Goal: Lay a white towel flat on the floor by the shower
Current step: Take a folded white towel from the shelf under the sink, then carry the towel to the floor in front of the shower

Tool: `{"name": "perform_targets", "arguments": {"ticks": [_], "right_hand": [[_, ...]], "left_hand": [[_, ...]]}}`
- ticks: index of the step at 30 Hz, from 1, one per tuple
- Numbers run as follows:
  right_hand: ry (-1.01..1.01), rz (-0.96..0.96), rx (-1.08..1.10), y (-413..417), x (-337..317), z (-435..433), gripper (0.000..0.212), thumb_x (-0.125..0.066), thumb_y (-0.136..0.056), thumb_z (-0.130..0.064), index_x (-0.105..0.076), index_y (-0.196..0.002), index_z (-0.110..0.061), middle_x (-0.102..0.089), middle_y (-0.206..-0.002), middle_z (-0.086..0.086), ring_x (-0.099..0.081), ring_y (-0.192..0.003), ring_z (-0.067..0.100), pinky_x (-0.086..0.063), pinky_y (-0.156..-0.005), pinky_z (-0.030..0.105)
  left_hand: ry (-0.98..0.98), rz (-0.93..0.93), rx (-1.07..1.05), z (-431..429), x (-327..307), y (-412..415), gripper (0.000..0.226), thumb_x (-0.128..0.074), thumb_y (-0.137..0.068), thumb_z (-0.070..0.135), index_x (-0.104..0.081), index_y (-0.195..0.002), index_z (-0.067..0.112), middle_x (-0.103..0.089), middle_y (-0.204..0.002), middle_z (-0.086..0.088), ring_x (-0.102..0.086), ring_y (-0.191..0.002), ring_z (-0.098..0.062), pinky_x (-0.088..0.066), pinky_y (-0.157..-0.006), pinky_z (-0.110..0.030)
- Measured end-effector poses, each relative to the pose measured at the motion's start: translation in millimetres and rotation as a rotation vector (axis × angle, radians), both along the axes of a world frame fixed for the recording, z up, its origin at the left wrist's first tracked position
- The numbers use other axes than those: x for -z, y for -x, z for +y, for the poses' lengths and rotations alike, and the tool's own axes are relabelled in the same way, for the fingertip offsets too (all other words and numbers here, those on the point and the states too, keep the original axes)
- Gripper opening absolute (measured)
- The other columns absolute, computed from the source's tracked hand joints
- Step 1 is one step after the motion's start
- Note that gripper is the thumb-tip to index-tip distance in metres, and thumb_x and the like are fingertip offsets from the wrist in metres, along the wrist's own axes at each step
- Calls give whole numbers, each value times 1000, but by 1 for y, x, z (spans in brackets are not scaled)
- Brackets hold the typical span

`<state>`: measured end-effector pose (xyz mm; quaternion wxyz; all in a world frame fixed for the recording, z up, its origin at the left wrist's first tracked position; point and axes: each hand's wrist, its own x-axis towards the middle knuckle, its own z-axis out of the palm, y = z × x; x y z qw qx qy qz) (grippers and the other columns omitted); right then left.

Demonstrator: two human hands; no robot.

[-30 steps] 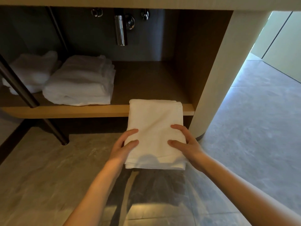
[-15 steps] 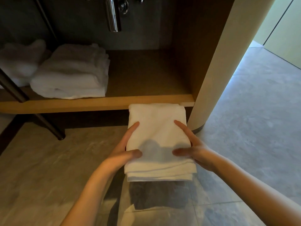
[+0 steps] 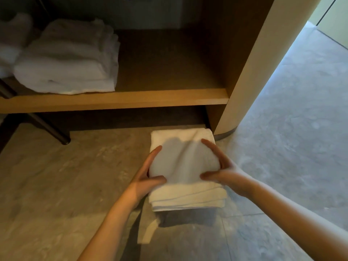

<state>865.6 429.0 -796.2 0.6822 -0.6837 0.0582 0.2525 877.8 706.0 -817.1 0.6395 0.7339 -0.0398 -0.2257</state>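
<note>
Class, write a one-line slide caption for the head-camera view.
Both hands, left and right, hold a folded white towel above the tiled floor, before a wooden shelf.

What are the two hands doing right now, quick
Left hand: closed on the left edge of the folded white towel, held above the floor.
Right hand: closed on the towel's right edge.
</note>
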Motion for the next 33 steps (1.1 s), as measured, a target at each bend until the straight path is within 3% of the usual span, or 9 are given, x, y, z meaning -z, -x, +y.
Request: {"name": "perform_targets", "arguments": {"ticks": [3, 7, 9, 11, 15, 21, 24, 29, 33], "right_hand": [[10, 32, 36, 9, -6, 4, 96, -79, -73, -5, -34, -131, -67, -31, -134, -13, -45, -118, 26, -59, -80, 39], [105, 40, 90, 23, -25, 16, 97, -77, -72, -4, -33, -128, -71, -29, -126, -26, -45, -110, 20, -56, -62, 18], [115, 32, 100, 32, -37, 24, 97, -75, -72, -4, -33, -129, -70, -29, -123, -30, -46, -107, 19, -54, -59, 14], [110, 56, 110, 44, -56, 32, 99, -76, -69, -5, -32, -130, -69, -33, -123, -27, -50, -106, 22, -57, -61, 19], [94, 104, 107, 76, -118, 42, 101, -80, -68, -10, -29, -133, -68, -37, -125, -21, -49, -109, 22, -59, -64, 27], [41, 179, 118, 127, -266, 41, 97, -76, -73, -2, -34, -131, -67, -36, -135, -16, -50, -115, 22, -60, -78, 39], [57, 149, 100, 148, -355, 35, 94, -76, -76, -4, -34, -132, -66, -39, -135, -22, -51, -115, 13, -59, -77, 30], [78, 101, 85, 174, -506, 28, 93, -79, -75, -10, -33, -134, -65, -41, -135, -23, -53, -112, 8, -57, -74, 23], [47, 50, 97, 187, -611, 26, 95, -78, -64, -11, -38, -134, -61, -39, -136, -21, -55, -110, 14, -58, -71, 27]], "left_hand": [[-86, 27, -50, -2, -12, 8, 88, -76, -73, 17, -33, -123, 74, -28, -124, 45, -40, -106, 12, -38, -75, -8], [-33, 85, -65, 4, -39, 26, 90, -77, -68, 10, -37, -136, 54, -36, -144, 18, -45, -127, -14, -47, -99, -34], [7, 123, -88, 7, -60, 37, 90, -76, -73, -2, -38, -136, 50, -41, -142, 13, -52, -121, -13, -52, -92, -32], [19, 156, -98, 12, -88, 49, 89, -70, -78, -10, -37, -139, 46, -44, -139, 14, -56, -115, -5, -54, -85, -24], [50, 239, -85, 25, -157, 79, 89, -66, -77, -17, -35, -146, 31, -50, -142, 6, -55, -122, -11, -51, -95, -30], [22, 353, -115, 29, -298, 127, 91, -77, -69, 6, -40, -137, 54, -46, -143, 13, -53, -123, -9, -52, -95, -37], [14, 366, -120, 26, -385, 148, 89, -78, -67, 14, -40, -134, 59, -45, -141, 19, -54, -117, 0, -54, -88, -29], [3, 326, -106, 15, -537, 177, 88, -76, -70, 11, -39, -137, 55, -42, -143, 13, -49, -123, -9, -49, -99, -39], [4, 276, -102, 11, -645, 190, 87, -73, -77, 2, -40, -134, 58, -44, -137, 20, -55, -115, -5, -56, -86, -30]]}}
